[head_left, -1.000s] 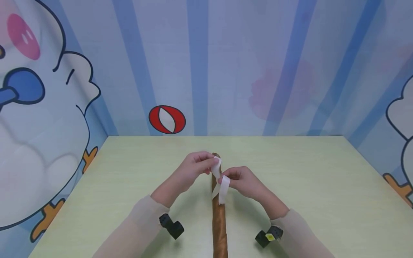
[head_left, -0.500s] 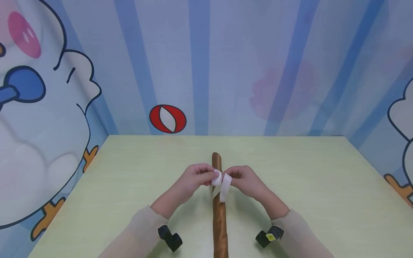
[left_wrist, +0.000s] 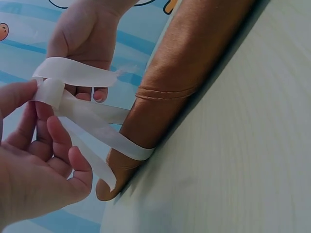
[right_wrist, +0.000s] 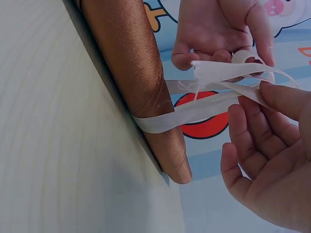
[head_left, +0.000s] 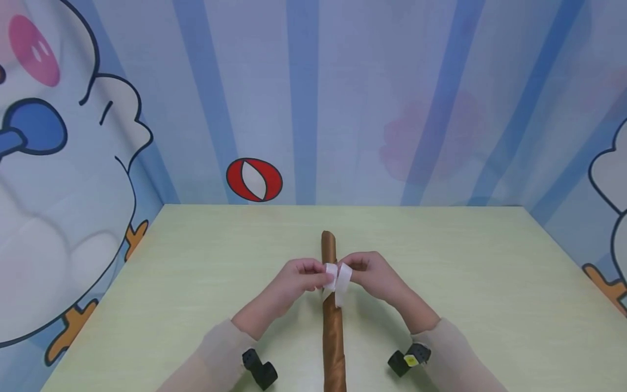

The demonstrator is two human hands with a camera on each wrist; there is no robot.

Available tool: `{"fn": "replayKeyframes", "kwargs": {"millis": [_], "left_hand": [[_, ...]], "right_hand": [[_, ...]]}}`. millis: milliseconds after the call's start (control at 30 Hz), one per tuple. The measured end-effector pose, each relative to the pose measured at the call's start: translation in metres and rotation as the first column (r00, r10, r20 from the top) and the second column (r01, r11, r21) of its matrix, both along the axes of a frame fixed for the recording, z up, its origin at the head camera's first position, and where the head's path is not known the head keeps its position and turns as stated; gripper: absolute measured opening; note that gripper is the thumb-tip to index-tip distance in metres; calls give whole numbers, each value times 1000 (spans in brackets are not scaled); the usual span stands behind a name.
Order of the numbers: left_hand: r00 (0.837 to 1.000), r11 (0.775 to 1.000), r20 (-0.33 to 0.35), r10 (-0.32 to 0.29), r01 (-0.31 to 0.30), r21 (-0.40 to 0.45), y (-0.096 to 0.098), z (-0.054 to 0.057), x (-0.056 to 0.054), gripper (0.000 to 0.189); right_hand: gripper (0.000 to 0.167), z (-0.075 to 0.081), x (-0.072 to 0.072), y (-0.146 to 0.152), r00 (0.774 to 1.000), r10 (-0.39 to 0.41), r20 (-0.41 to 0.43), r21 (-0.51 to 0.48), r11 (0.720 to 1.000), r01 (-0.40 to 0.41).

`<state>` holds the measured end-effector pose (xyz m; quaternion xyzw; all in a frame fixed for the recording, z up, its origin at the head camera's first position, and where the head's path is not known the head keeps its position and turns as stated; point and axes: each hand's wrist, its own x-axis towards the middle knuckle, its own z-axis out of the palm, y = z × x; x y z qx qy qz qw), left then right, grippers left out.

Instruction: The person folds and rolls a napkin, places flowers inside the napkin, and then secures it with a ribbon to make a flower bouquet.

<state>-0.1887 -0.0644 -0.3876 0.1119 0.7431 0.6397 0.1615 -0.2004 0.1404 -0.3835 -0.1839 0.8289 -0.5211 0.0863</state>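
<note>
A long brown roll with a satin-like, seamed surface (head_left: 333, 337) lies lengthwise on the table, pointing away from me. White ribbon (left_wrist: 131, 148) passes round it near its far end, and both ends rise to my hands above the roll. My left hand (head_left: 296, 280) pinches a folded loop of the ribbon between thumb and index finger. On the other side, my right hand (head_left: 374, 275) pinches the ribbon between thumb and fingertips, and a frayed loose end (right_wrist: 204, 72) hangs from there. In the left wrist view the ribbon strands cross between the hands.
The pale wood-grain table (head_left: 465, 272) reaches back to a blue striped backdrop (head_left: 338, 109) with cartoon prints. Small black cameras sit on the left wrist (head_left: 259, 370) and the right wrist (head_left: 410, 359).
My left hand has come down toward me from the roll's far end with the ribbon, which now forms a short loop beside the right fingers. The right hand has barely moved.
</note>
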Motion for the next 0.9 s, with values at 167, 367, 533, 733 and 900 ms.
{"fn": "replayKeyframes", "kwargs": {"millis": [167, 367, 533, 733, 900], "left_hand": [[1000, 1000, 17, 23, -23, -16, 2, -5, -1, 19], [999, 999, 2, 46, -46, -18, 4, -10, -1, 15], [999, 998, -7, 50, -50, -35, 5, -12, -2, 15], [999, 998, -15, 45, -45, -49, 5, -13, -3, 18], [999, 998, -43, 22, -24, -55, 5, -13, -5, 16]], "right_hand": [[19, -1, 0, 0, 1000, 3, -2, -2, 1000, -3], [18, -1, 1, 0, 1000, 2, -4, -5, 1000, -2], [19, -1, 1, 0, 1000, 17, -10, -14, 1000, -17], [20, -2, 0, 1, 999, 27, -19, -16, 999, -27], [21, -2, 0, 0, 999, 39, -24, -26, 999, -40]]}}
